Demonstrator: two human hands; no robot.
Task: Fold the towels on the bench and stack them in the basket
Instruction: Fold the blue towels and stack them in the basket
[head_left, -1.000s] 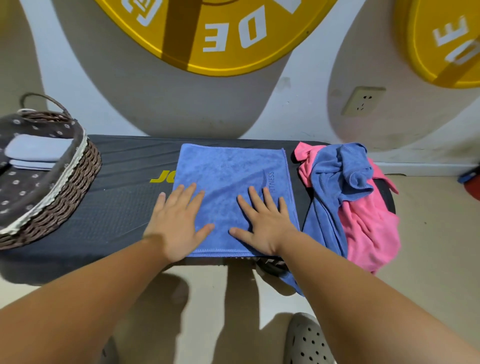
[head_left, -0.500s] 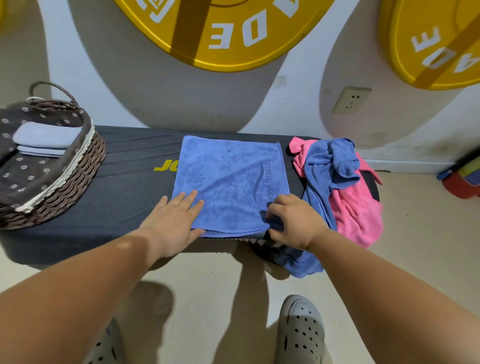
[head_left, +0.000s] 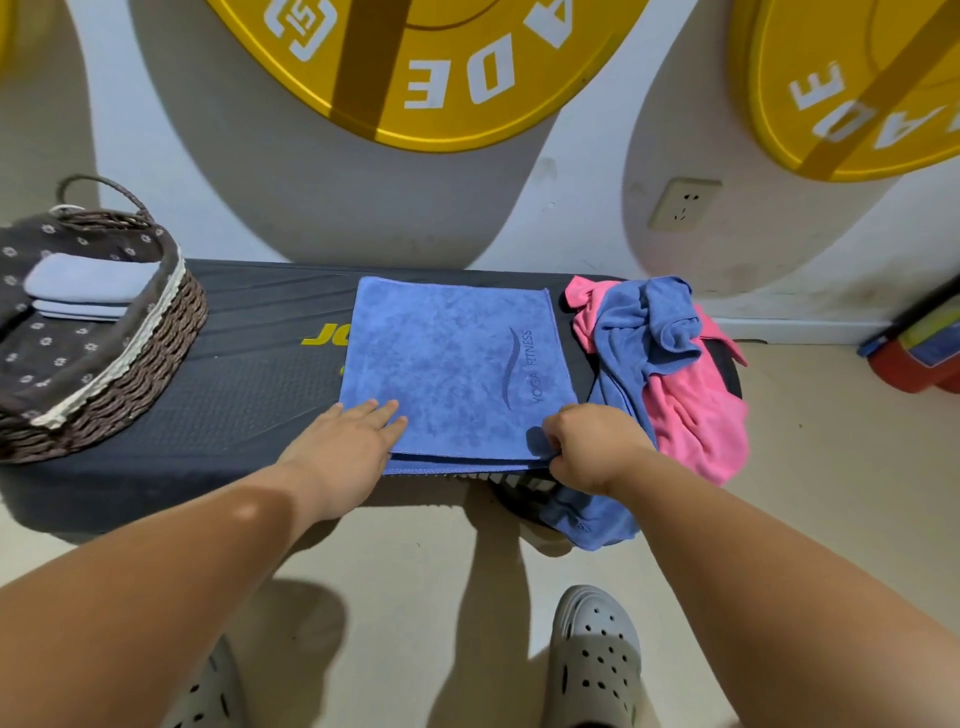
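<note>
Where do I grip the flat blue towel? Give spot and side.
Probably the near right corner of the blue towel, from the front edge of the bench: the layered hem lies there, so fingers slip under. The right hand pinches there; the left hand presses the near left corner.

basket (head_left: 156, 353) cut by left edge, plates (head_left: 457, 67) cropped above; right hand (head_left: 592, 447) hides fingertips at towel (head_left: 452, 364)

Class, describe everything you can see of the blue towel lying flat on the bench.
The blue towel is a soft, fleecy-looking rectangle. It is already folded, with layered edges showing along its near side. Dark "YOGA FITNESS" lettering beside a curved stroke runs near its right edge. It lies flat across the middle of the black bench. The left hand rests flat on its near left corner, and the right hand pinches its near right corner.
</note>
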